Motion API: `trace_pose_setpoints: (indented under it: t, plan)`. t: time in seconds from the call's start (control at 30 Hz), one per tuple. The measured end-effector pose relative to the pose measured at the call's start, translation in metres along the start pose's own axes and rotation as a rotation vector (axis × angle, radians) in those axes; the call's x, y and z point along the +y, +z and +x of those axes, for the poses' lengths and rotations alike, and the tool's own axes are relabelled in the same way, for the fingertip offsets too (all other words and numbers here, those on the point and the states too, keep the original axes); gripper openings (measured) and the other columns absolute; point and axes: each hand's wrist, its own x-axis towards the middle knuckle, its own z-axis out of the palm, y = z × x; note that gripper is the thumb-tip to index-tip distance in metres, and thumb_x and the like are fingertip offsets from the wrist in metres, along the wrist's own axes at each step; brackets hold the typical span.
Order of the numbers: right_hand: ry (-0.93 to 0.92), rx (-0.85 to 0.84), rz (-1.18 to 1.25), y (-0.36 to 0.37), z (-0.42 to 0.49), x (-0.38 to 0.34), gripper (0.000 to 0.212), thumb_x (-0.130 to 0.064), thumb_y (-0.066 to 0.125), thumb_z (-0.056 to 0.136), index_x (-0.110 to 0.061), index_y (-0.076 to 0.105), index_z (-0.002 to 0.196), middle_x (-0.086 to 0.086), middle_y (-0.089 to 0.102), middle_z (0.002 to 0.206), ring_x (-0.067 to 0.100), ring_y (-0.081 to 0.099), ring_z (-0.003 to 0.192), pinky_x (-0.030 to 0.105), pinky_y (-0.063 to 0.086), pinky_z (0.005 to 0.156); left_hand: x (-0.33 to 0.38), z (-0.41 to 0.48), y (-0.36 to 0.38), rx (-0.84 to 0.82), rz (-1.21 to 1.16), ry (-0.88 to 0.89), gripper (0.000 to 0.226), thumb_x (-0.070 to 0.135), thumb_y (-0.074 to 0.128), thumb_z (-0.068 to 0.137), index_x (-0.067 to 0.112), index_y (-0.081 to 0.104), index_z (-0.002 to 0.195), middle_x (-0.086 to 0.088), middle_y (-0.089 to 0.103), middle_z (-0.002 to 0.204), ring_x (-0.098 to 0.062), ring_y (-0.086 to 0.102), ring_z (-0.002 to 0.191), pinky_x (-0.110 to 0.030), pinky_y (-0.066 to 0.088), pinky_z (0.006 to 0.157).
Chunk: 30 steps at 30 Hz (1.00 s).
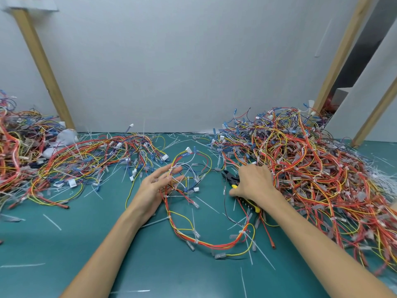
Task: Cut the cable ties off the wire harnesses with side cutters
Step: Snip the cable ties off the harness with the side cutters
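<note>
Grey wall (193, 61) closes off the back of a teal bench (64, 244), with a slanting wooden post (40, 61) at the left and another post (341, 50) at the right.

Against the bench's left edge lies a tangled heap of harnesses (15, 147) in red, yellow and blue wire. A crumpled white cloth (66, 136) sits at the foot of the left post, near the back edge. Just beside it a flatter spread of harnesses (96, 160) reaches toward the middle of the bench. Loose white tie offcuts (51, 221) are scattered across the bare mat.

At the middle, toward the front edge, one harness (193, 211) lies in a long loop with white cable ties (196, 241) on its bundle. The left hand (156, 186) rests at the far end of this loop, fingers spread wide and fairly straight, with wires running across them.

Just right of the loop, the right hand (253, 181) lies palm down, fingers curled over the side cutters (231, 178). The black nose of the tool shows beyond the fingers, and the yellow-and-black handles come out below the wrist.

A large mound of harnesses (311, 168) fills the bench's right side up to the back edge, touching the right hand. A drift of white offcuts (382, 175) lies at the right edge.
</note>
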Motion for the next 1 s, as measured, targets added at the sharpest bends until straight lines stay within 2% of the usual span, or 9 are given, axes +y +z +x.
trace_pose_setpoints:
  t: [0.13,0.27,0.3,0.37,0.53,0.63,0.8,0.9,1.0]
  plan:
    - [0.026,0.185,0.215,-0.002,-0.001,0.005,0.041,-0.055,0.070,0.065,-0.016,0.056,0.066,-0.003,0.051,0.058,0.024,0.053,0.061,0.028,0.037,0.057,0.001,0.000,0.001,-0.001,0.006,-0.005,0.036,-0.005,0.046,0.094,0.002,0.053,0.129,-0.008,0.068,0.122,-0.021,0.070,0.101,-0.021,0.055,0.075]
    - [0.034,0.249,0.911,-0.025,0.001,0.022,0.005,-0.041,0.074,0.073,-0.041,0.071,0.069,-0.009,0.071,0.064,0.010,0.060,0.062,0.028,0.049,0.061,0.000,-0.001,0.002,0.029,0.008,0.023,0.034,-0.003,0.046,0.094,0.002,0.054,0.127,-0.008,0.068,0.119,-0.023,0.071,0.100,-0.025,0.057,0.076]
    - [0.045,0.280,1.094,-0.030,0.003,0.024,0.016,-0.036,0.074,0.078,-0.043,0.070,0.064,-0.013,0.071,0.066,0.006,0.061,0.065,0.028,0.051,0.066,0.000,-0.001,0.002,0.051,0.015,0.037,0.033,-0.001,0.047,0.094,0.003,0.054,0.126,-0.008,0.069,0.119,-0.024,0.071,0.100,-0.028,0.057,0.078]
    - [0.073,0.273,1.478,-0.036,0.007,0.024,0.023,-0.025,0.067,0.088,-0.030,0.073,0.066,-0.013,0.069,0.068,0.008,0.060,0.070,0.032,0.051,0.073,0.000,0.000,0.001,0.107,0.055,0.067,0.031,0.002,0.048,0.095,0.005,0.056,0.125,-0.007,0.070,0.117,-0.025,0.071,0.095,-0.032,0.056,0.080]
    - [0.143,-0.014,2.347,-0.028,0.017,0.005,0.028,-0.022,0.043,0.098,-0.004,0.062,0.109,0.010,0.065,0.096,0.023,0.064,0.087,0.036,0.052,0.089,0.005,-0.002,-0.004,0.166,0.289,0.157,0.023,0.005,0.050,0.098,0.011,0.060,0.117,0.000,0.075,0.103,-0.013,0.070,0.071,-0.023,0.057,0.064]
    - [0.127,-0.237,2.459,-0.007,0.013,-0.007,0.033,-0.026,0.040,0.097,-0.008,0.058,0.117,0.009,0.063,0.108,0.027,0.064,0.094,0.045,0.044,0.100,0.009,-0.001,-0.009,0.221,0.380,0.222,0.020,0.003,0.047,0.099,0.007,0.058,0.116,-0.002,0.073,0.101,-0.008,0.065,0.062,-0.020,0.055,0.061]
    - [0.110,-0.510,2.543,0.032,0.006,-0.017,0.039,-0.052,0.038,0.098,-0.028,0.061,0.118,0.014,0.065,0.124,0.039,0.062,0.114,0.057,0.044,0.099,0.005,-0.001,-0.010,0.275,0.404,0.224,0.016,0.001,0.047,0.099,-0.005,0.052,0.114,-0.008,0.071,0.100,-0.012,0.067,0.064,-0.022,0.057,0.063]
    - [0.066,-0.574,2.551,0.038,0.004,-0.017,0.045,-0.058,0.043,0.093,-0.029,0.064,0.120,0.019,0.066,0.118,0.034,0.067,0.103,0.049,0.052,0.088,0.000,-0.001,-0.008,0.248,0.398,0.194,0.014,-0.001,0.049,0.098,-0.006,0.052,0.110,-0.010,0.072,0.100,-0.014,0.071,0.069,-0.023,0.058,0.064]
    - [0.033,-0.584,2.440,0.039,0.002,-0.018,0.048,-0.056,0.049,0.090,-0.020,0.070,0.114,0.016,0.065,0.092,0.029,0.065,0.078,0.040,0.055,0.072,-0.002,0.000,-0.011,0.253,0.391,0.198,0.013,0.001,0.055,0.095,-0.004,0.057,0.107,-0.013,0.073,0.099,-0.019,0.073,0.074,-0.026,0.059,0.066]
